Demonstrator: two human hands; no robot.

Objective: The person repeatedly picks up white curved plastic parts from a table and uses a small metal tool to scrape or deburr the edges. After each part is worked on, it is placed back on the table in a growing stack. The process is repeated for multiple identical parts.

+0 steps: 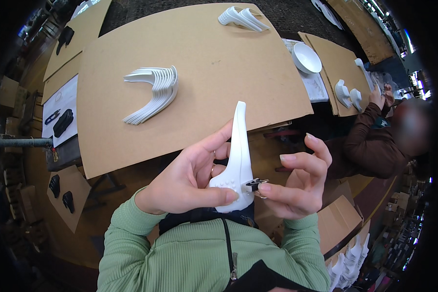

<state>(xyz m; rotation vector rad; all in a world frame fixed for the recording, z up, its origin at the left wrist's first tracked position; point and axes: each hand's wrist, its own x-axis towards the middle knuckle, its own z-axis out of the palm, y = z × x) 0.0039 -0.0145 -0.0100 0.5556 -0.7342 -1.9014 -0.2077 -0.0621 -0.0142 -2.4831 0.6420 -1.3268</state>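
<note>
Your left hand [190, 182] is closed on the broad lower part of a white curved piece [241, 146]: the thumb lies over its small bumps, and the other fingers are partly hidden behind it. At the right edge of this broad part there is a small black-and-metal part [253, 184], and the thumb of your right hand [299, 182] reaches to it. Whether a hidden finger grips it from behind, I cannot tell; the fingers that show above are half bent and apart from the piece.

The step in hand seems to be some close work at this edge. In my judgement, the next move calls for a steady left grip and a small, exact motion of the right fingertips.

About your pose: both wrists are bent inward, the green sleeves [126, 226] rise from the lower edge, and the piece stands almost upright in front of your chest, narrow end up.

Beyond your hands is the cardboard-topped desk [199, 129]. On it lies a nested stack of similar white pieces [158, 95], with a smaller group [242, 18] at the far edge. To the right sits a white bowl [306, 58].
</note>
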